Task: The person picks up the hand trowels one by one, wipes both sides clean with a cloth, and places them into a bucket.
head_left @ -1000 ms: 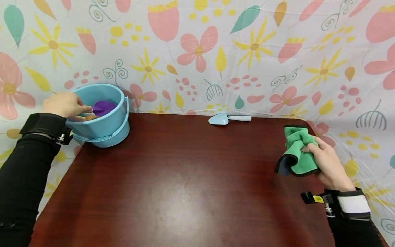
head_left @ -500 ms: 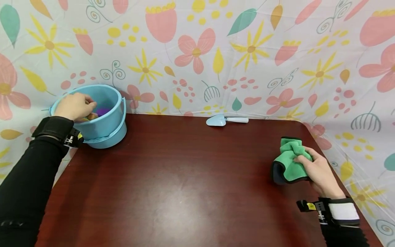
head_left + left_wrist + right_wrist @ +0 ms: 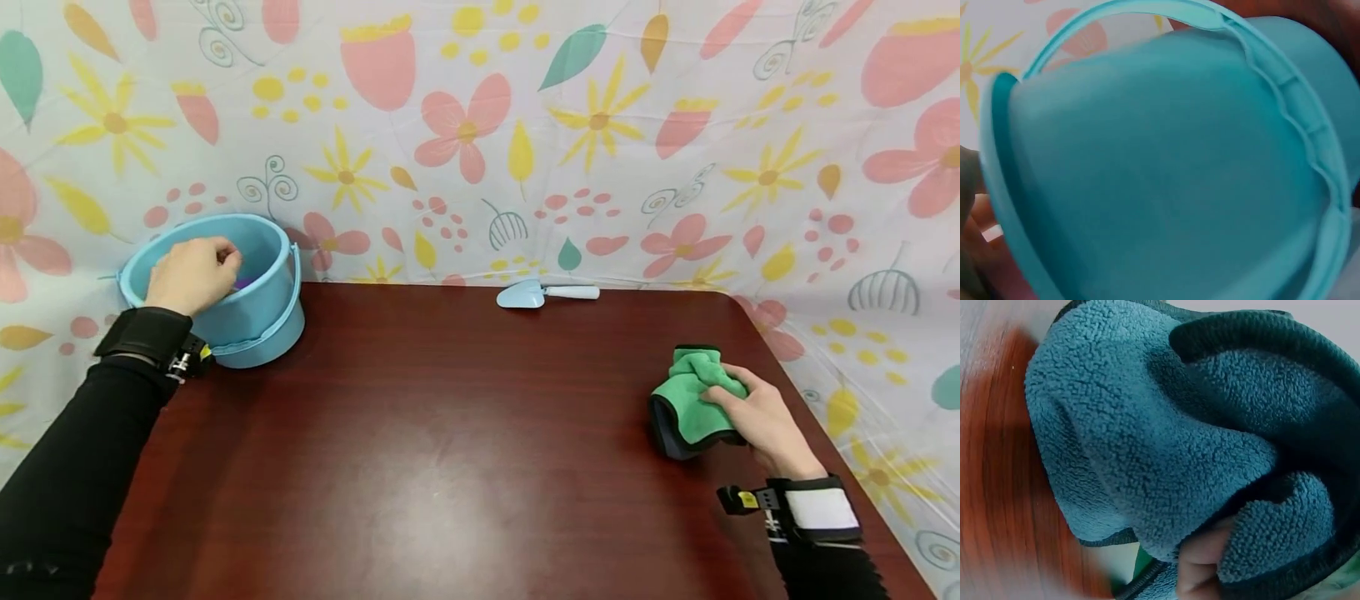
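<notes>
Right hand [image 3: 757,412] grips cloth [image 3: 686,400]; table [image 3: 450,433] beneath

Dark table [image 3: 450,433]: bucket [image 3: 258,312], scoop [image 3: 543,292] (far edge), cloth [image 3: 686,408].

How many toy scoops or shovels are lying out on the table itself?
1: a pale blue scoop with a white handle lies at the table's far edge, by the flowered backdrop. Something purple shows inside the bucket; others may be hidden there.

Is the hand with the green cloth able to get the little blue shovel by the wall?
Probably yes. The table between the right hand and the shovel is bare, so nothing blocks it. But that hand grips the cloth, so it is not free.
</notes>
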`<act>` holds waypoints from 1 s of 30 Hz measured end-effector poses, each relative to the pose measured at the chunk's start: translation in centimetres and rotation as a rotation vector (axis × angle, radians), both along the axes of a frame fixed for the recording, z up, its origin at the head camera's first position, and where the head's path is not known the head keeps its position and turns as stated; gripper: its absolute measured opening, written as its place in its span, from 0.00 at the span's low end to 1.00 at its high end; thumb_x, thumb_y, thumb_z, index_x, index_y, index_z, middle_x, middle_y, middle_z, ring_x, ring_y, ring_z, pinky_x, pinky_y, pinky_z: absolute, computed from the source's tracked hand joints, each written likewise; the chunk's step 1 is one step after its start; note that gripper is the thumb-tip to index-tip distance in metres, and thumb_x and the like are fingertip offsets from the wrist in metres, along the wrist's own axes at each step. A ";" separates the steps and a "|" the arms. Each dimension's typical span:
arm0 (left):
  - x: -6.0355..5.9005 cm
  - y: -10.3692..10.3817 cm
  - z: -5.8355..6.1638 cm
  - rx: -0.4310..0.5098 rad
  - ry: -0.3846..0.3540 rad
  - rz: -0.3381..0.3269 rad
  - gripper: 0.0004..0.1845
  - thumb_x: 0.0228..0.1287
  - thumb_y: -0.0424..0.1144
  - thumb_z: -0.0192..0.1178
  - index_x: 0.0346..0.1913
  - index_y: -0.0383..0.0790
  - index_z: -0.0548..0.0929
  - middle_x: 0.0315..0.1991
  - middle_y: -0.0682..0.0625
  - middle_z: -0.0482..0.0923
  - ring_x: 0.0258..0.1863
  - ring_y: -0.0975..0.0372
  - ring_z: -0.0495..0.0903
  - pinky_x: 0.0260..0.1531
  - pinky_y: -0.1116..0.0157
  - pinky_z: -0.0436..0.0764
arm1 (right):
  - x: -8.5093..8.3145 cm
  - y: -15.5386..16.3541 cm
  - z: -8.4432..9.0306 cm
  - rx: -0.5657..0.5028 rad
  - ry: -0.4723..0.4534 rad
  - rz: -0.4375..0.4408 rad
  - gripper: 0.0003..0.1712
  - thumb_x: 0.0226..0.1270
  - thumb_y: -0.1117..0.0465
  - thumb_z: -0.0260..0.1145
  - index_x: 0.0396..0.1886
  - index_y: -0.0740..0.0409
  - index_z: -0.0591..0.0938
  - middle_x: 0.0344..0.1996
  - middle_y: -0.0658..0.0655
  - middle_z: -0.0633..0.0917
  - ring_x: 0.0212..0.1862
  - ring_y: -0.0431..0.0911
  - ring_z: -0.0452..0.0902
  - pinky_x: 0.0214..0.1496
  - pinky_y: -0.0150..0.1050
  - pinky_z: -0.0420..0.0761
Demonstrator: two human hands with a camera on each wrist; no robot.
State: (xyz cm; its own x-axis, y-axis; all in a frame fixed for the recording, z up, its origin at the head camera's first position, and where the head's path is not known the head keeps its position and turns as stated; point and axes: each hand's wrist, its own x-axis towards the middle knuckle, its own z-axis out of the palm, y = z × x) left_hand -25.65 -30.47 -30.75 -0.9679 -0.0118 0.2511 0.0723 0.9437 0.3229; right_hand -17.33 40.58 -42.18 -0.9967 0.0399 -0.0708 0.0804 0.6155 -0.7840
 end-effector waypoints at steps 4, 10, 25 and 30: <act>-0.4 1.4 0.3 -0.114 0.101 -0.003 0.16 0.72 0.40 0.45 0.41 0.35 0.82 0.34 0.36 0.79 0.34 0.41 0.76 0.30 0.41 0.70 | 0.4 -0.2 0.1 0.008 0.018 0.009 0.38 0.74 0.52 0.58 0.74 0.67 0.58 0.62 0.72 0.66 0.38 0.37 0.71 0.33 0.33 0.76; -1.4 5.7 0.8 -0.161 0.183 -0.086 0.15 0.71 0.39 0.46 0.38 0.35 0.83 0.35 0.37 0.79 0.34 0.40 0.76 0.28 0.41 0.72 | 1.1 -0.4 0.2 0.025 0.019 -0.007 0.38 0.74 0.52 0.59 0.74 0.67 0.58 0.62 0.73 0.66 0.38 0.36 0.71 0.33 0.31 0.75; -6.0 19.4 -2.9 -0.182 0.126 -0.291 0.11 0.70 0.37 0.50 0.33 0.41 0.83 0.33 0.44 0.79 0.37 0.47 0.79 0.32 0.45 0.77 | 2.8 -1.5 1.3 0.063 0.033 -0.002 0.40 0.73 0.50 0.60 0.75 0.65 0.57 0.65 0.77 0.64 0.55 0.60 0.67 0.38 0.26 0.71; -6.9 23.6 -5.0 -0.200 0.096 -0.343 0.12 0.70 0.37 0.51 0.31 0.41 0.82 0.31 0.45 0.79 0.34 0.48 0.80 0.33 0.47 0.78 | 3.2 -1.9 1.4 0.068 0.048 -0.015 0.40 0.73 0.52 0.61 0.75 0.65 0.57 0.65 0.76 0.65 0.56 0.60 0.67 0.39 0.25 0.70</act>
